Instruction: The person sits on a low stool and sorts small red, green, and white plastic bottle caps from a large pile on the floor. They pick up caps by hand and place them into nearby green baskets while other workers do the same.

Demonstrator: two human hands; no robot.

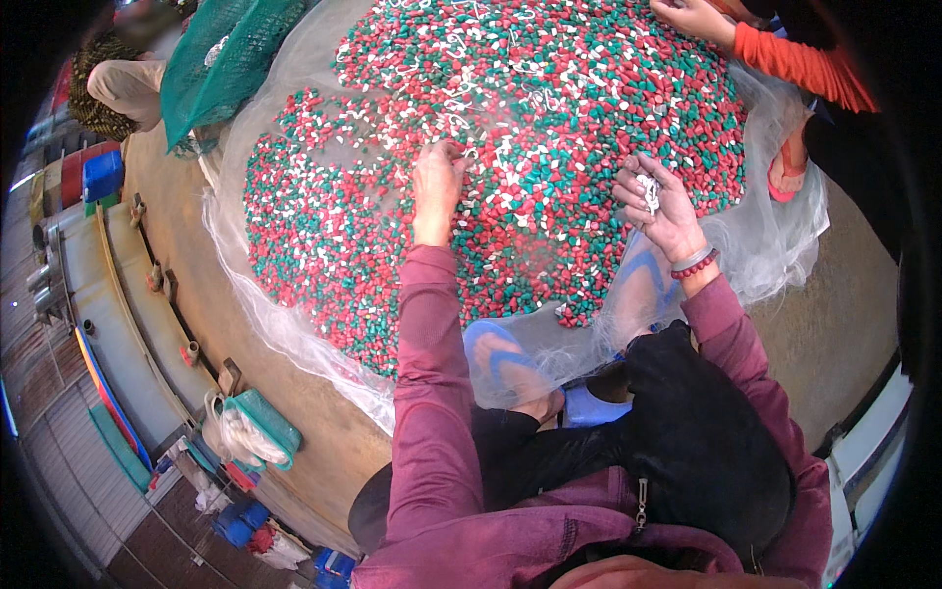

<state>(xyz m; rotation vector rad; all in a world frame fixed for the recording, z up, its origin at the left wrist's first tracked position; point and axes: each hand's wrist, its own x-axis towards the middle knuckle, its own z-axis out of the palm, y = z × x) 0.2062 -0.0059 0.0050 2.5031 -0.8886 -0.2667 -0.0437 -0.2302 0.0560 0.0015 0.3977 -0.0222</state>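
Note:
A wide heap of small red, green and white pieces covers a sheer white mesh sheet on the ground. My left hand reaches into the heap with its fingertips pinched together; a bit of white shows at them, too small to make out. Palm up over the right part of the heap, my right hand curls its fingers around a small bunch of white strips. Thin curled white strips lie scattered among the pieces, mostly beyond my left hand.
At the right, another person's orange sleeve and hand reach over the heap. A green net hangs at the far left near another person. My sandalled foot rests at the near edge. A green basket stands left.

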